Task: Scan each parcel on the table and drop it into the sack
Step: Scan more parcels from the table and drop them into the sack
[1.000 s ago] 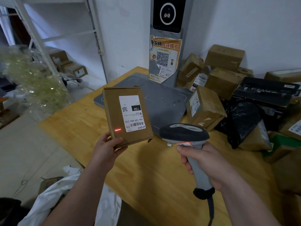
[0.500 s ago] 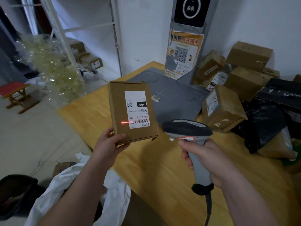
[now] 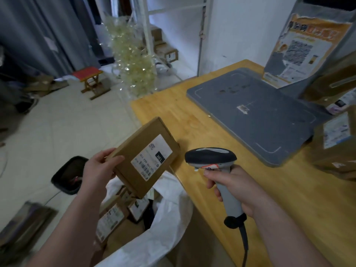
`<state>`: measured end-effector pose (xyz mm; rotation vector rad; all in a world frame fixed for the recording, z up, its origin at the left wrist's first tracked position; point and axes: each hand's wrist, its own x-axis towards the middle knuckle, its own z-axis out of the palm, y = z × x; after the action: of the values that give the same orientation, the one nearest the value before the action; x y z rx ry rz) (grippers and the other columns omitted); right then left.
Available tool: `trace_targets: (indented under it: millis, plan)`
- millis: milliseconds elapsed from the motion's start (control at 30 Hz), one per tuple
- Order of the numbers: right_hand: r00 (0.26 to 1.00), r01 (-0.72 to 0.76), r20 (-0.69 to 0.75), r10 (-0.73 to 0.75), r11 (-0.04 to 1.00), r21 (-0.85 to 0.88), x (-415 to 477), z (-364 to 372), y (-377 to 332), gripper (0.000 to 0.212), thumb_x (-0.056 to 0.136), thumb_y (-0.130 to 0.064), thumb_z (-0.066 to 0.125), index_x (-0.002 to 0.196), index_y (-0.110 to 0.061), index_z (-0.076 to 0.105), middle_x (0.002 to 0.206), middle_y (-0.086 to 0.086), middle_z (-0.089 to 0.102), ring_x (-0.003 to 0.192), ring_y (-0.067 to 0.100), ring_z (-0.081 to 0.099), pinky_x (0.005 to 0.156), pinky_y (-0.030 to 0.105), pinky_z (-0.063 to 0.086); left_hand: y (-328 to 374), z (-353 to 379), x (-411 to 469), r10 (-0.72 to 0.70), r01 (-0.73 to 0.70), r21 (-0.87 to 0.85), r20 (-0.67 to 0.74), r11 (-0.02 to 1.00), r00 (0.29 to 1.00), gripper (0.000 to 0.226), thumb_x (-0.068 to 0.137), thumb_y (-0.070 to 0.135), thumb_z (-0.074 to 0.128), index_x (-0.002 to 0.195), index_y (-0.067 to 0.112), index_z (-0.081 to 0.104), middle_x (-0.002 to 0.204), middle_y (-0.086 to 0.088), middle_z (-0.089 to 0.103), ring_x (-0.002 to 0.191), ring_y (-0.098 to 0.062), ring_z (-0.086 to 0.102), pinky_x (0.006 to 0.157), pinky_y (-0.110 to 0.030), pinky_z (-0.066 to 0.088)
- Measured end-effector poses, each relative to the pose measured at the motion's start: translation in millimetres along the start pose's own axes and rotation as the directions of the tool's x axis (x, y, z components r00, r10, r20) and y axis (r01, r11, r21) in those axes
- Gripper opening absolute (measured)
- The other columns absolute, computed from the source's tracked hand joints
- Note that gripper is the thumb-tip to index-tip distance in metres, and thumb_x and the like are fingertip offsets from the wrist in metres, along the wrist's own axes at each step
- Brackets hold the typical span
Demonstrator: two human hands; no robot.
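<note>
beside the table [image 3: 202, 120], left hand [image 3: 96, 170] holds parcel [image 3: 144, 157] over sack [image 3: 163, 237].

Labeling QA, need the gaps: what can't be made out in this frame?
All head view:
- Label print on held parcel: too small, tilted.
- Sack contents: mostly hidden by held parcel and sack wall.
- Table parcels at right: blurred, cut off by frame edge.
- Scanner trigger: covered by right hand.
</note>
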<state>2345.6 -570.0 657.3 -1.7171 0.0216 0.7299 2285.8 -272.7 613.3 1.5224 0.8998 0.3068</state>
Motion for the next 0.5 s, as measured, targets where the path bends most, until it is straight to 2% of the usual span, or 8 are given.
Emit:
trace_targets:
  millis: [67,100,167,300,400,500]
  plan:
    - [0.999,-0.027,0.035,0.027,0.999,-0.020,9.4,11.6,1.3,0.010,0.087,-0.018,0.069,0.087,-0.008,0.068,0.068,0.005,0.063,0.052,0.013,0.053,0.048,0.025,0.044,-6.8,-15.3,2.7,0.001,0.000,0.023,-0.049,1.000,0.999,0.029,0.083,0.014,0.072,0.112,0.016,0.068,0.102,-0.018,0.067,0.083,-0.036,0.062,0.074,-0.049,0.056]
    - [0.998,-0.038,0.050,0.039,0.999,-0.034,13.8,16.7,2.2,0.012,0.087,-0.018,0.069,0.088,-0.006,0.068,0.068,0.006,0.063,0.052,0.014,0.053,0.049,0.026,0.044,-10.2,-21.2,3.6,0.005,-0.002,0.041,-0.066,0.999,0.998,0.030,0.083,0.015,0.071,0.112,0.014,0.068,0.098,-0.016,0.066,0.077,-0.031,0.058,0.065,-0.043,0.052]
    - [0.995,-0.056,0.078,0.060,0.997,-0.055,21.9,25.8,4.7,0.017,0.086,-0.018,0.070,0.091,-0.002,0.068,0.067,0.006,0.062,0.054,0.016,0.052,0.050,0.026,0.044,-17.3,-30.7,4.7,0.011,-0.005,0.078,-0.076,0.997,0.997,0.030,0.083,0.016,0.070,0.113,0.013,0.068,0.092,-0.012,0.064,0.072,-0.024,0.053,0.059,-0.037,0.045]
    - [0.990,-0.090,0.105,0.096,0.994,-0.062,32.2,36.3,9.3,0.021,0.086,-0.017,0.069,0.091,0.003,0.067,0.067,0.007,0.062,0.056,0.018,0.052,0.050,0.028,0.043,-34.6,-42.1,5.3,-0.044,0.052,0.076,-0.099,0.996,0.994,0.021,0.085,0.020,0.069,0.105,0.018,0.069,0.100,-0.012,0.067,0.087,-0.028,0.058,0.077,-0.047,0.050]
    - [0.989,-0.103,0.102,0.109,0.993,-0.062,36.6,37.1,11.8,0.017,0.086,-0.016,0.069,0.086,0.000,0.066,0.066,0.008,0.061,0.054,0.017,0.052,0.049,0.026,0.043,-46.4,-46.0,5.6,-0.133,0.138,0.016,-0.167,0.990,0.977,0.019,0.088,0.022,0.066,0.106,0.018,0.068,0.104,-0.008,0.063,0.097,-0.025,0.057,0.081,-0.041,0.046]
    - [0.989,-0.111,0.096,0.116,0.992,-0.053,39.2,35.5,13.4,0.014,0.087,-0.014,0.068,0.084,0.000,0.065,0.065,0.008,0.060,0.052,0.017,0.050,0.045,0.024,0.043,-52.4,-48.0,3.7,-0.181,0.185,-0.002,-0.237,0.983,0.955,0.024,0.087,0.018,0.067,0.111,0.014,0.067,0.099,-0.008,0.062,0.093,-0.023,0.057,0.081,-0.039,0.048]
